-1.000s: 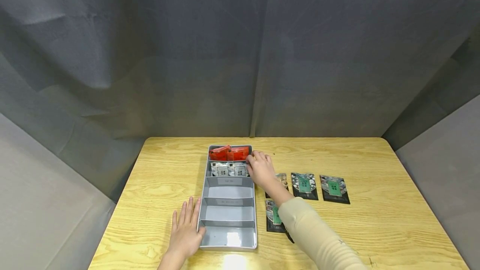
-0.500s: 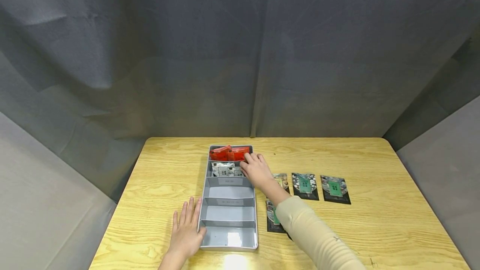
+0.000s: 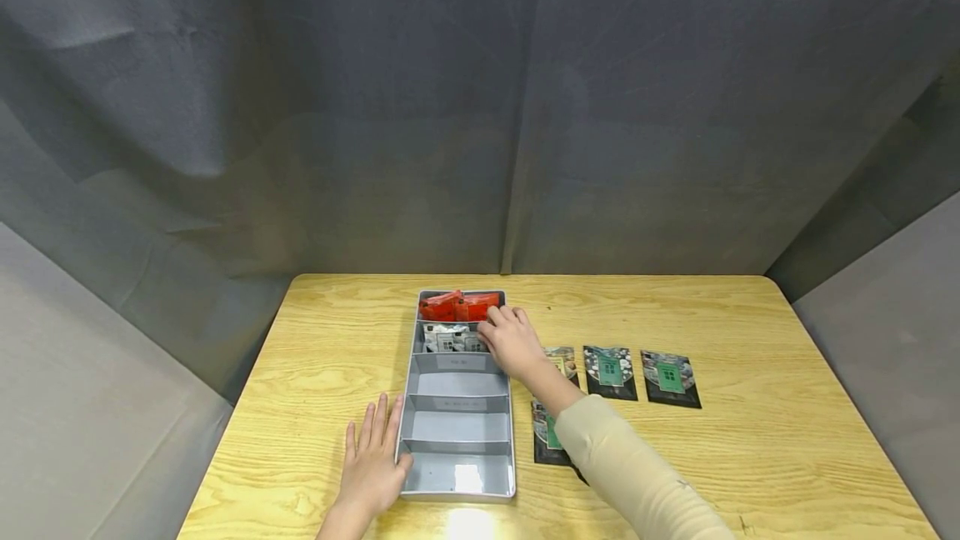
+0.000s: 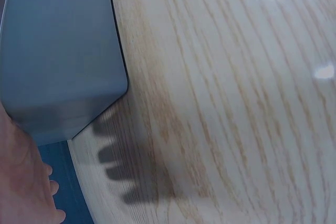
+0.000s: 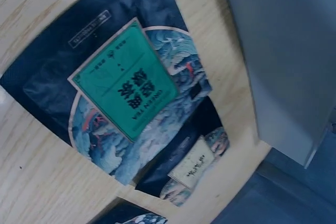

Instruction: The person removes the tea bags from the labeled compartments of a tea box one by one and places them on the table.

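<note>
The left hand (image 3: 371,461) lies with fingers straight and spread beside the near left corner of the divided tray (image 3: 456,426), holding nothing. Light, steady pressure there should brace the tray without tilting it.

Just right of the tray, a dark packet (image 3: 552,433) lies partly under the sleeve (image 3: 630,457). Its green label (image 5: 126,77) reads "GREEN TEA", below larger characters too blurred to give surely. Beyond it, also right of the tray, is a packet with a pale yellow label (image 3: 568,363), its print unreadable; further right lie two green-labelled packets (image 3: 611,371) (image 3: 670,377).

The label strips (image 3: 456,362) on the tray's dividers are too small to read.

The right hand (image 3: 514,344) bends its fingers over the right end of the tray's second compartment from the far end, at the white packets (image 3: 441,340); whether it grips one cannot be told. The step looks like settling these packets: press down gently, avoid crumpling them together, then lift straight up, clear of the red packets (image 3: 441,305) in the tray's farthest compartment. The forearm is best carried high above the packets on the tabletop (image 3: 765,457).
</note>
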### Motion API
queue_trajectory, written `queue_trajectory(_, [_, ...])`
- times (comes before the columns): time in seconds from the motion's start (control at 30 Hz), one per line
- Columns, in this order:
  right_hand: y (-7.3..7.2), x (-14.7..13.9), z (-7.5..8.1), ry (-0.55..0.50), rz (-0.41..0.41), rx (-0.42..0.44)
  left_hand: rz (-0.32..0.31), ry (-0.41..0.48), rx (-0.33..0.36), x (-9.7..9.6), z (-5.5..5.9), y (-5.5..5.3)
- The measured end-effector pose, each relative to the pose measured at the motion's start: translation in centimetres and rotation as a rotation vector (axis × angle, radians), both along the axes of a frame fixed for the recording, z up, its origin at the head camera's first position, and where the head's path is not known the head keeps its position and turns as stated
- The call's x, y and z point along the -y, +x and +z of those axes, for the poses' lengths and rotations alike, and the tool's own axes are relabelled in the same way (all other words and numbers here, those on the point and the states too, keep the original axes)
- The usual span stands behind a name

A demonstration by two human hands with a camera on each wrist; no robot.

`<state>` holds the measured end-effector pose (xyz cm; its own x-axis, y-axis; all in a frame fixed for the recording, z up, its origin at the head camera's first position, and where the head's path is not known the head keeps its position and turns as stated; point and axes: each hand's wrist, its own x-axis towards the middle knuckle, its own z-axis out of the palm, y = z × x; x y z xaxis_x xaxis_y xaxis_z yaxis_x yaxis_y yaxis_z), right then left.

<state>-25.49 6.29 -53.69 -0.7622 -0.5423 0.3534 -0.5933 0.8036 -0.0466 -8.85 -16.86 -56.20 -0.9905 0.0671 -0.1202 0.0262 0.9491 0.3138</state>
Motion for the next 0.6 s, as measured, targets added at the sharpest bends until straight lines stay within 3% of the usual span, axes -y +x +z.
queue_trajectory(0.4, [1.3,-1.7,4.6,-0.211,0.026,-0.126,0.000,0.006,-0.006,0.1,0.1,-0.1])
queue_trajectory(0.6, [3.0,-4.4,6.6,-0.297,0.018,-0.152,-0.004,-0.008,-0.002,0.1,0.0,-0.1])
